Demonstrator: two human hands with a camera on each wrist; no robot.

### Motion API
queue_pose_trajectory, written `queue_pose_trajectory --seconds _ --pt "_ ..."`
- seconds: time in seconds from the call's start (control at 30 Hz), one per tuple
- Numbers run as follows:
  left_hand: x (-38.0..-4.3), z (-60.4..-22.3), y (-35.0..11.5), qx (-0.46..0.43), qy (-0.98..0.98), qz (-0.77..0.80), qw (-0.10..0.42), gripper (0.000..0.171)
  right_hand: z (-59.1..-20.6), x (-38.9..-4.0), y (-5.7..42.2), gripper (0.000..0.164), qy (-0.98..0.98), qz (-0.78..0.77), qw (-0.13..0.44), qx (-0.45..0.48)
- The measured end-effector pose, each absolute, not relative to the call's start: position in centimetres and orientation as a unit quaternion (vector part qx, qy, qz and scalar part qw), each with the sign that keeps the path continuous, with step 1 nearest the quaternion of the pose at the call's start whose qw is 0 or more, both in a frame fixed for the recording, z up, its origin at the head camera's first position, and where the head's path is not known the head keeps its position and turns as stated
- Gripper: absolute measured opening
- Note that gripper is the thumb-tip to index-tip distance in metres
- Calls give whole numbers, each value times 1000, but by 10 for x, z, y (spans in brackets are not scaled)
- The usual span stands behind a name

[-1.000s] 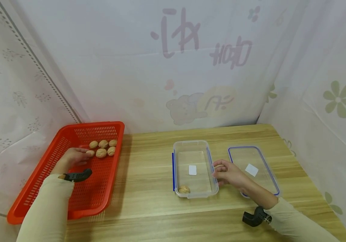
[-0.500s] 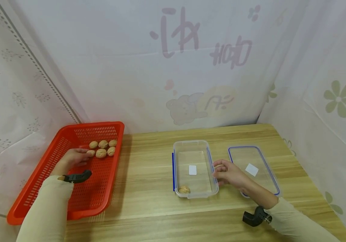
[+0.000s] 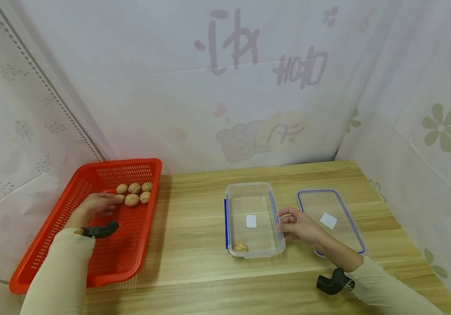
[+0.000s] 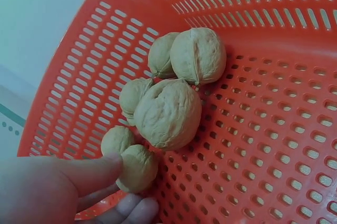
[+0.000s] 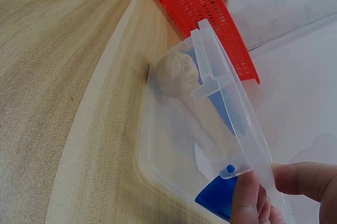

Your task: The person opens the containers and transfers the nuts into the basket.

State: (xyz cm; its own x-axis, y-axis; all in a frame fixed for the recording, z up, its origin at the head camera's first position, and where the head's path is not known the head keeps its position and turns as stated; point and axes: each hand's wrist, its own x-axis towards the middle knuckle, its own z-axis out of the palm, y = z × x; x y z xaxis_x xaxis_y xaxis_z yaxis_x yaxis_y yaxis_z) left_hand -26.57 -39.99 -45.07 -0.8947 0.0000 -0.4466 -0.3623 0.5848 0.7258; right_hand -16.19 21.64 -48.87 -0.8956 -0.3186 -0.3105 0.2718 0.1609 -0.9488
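My left hand [image 3: 98, 204] reaches into a red basket [image 3: 152, 210]. Its thumb and fingers pinch a walnut [image 4: 138, 168] at the left end of a cluster, where several other walnuts [image 3: 132, 200] lie in two short rows near the far right corner. On the table, a clear plastic food container [image 3: 251, 253] with blue side clips stands with its top off. One walnut [image 3: 240, 246] sits in its near left corner. My right hand [image 3: 300, 226] holds the container's right wall; in the right wrist view, the thumb and fingers [image 5: 246, 197] grip the rim beside a blue clip [image 5: 218, 197].
A clear lid [image 3: 316, 203] with a blue seal lies right of the container, partly under my right forearm. White labels are on container and lid. Patterned white curtains [image 3: 170, 109] enclose the wooden table [image 3: 194, 271] at the back and sides.
My left hand and the walnut at its fingertips have shifted very slightly to the right, toward the other walnuts. The right hand and the container have stayed still.
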Motion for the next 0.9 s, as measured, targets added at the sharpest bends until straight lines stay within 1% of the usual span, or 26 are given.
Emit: queue_pose_trajectory --seconds 0.23,0.3,0.43,0.53,0.63,0.9 --pt "-267 -442 -400 -99 871 433 211 61 -486 -160 216 49 725 -649 229 -20" --pt "-267 -439 -401 -98 879 420 205 61 -486 -160 215 49 725 -649 230 -20" --pt "-267 -431 -402 -89 910 369 168 57 -485 -160 215 49 726 -648 230 -15" --pt "-267 -422 -400 -83 928 334 140 59 -486 -160 215 48 727 -647 230 -12" --pt "-268 -413 -397 -68 936 323 121 63 -486 -161 215 48 726 -648 229 -10" --pt "-270 -398 -381 12 944 322 70 64 -487 -161 216 47 724 -649 232 -16"
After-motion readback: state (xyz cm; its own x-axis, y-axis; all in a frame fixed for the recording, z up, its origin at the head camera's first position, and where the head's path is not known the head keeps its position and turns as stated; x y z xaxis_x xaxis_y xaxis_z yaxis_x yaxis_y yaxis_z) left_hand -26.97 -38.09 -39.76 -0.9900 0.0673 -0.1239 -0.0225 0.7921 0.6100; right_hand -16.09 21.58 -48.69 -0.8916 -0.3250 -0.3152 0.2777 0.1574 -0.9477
